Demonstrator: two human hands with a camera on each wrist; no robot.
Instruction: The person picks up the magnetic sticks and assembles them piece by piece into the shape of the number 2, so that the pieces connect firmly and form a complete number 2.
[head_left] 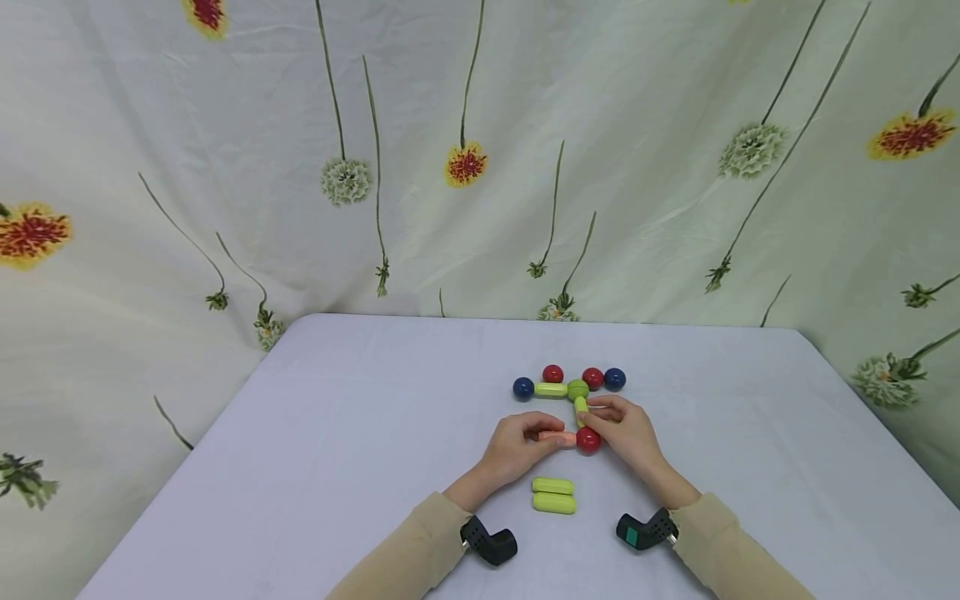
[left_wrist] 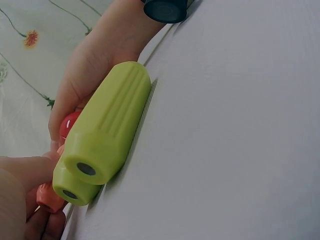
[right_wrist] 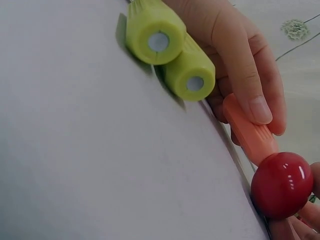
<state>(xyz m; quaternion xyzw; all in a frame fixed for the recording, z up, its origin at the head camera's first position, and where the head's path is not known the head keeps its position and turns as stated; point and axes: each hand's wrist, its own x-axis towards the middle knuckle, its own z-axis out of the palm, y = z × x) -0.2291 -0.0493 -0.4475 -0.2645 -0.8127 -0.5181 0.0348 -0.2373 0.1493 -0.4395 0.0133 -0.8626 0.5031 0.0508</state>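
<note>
Two lime rods [head_left: 554, 502] lie near, side by side; farther off, on my feed, left hand [head_left: 517, 446] pinches an orange rod [head_left: 564, 438], right end touching a red ball [head_left: 588, 440], while right hand [head_left: 627, 429] pinches another lime rod [head_left: 581, 406] between that and a far green ball [head_left: 577, 389].

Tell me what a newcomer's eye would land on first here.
Probably the glossy red ball between the left hand and the right hand, meeting the ridged salmon rod the left hand pinches. Next, perhaps, the two ridged lime rods lying side by side on the white table, lower in the head view.
</note>
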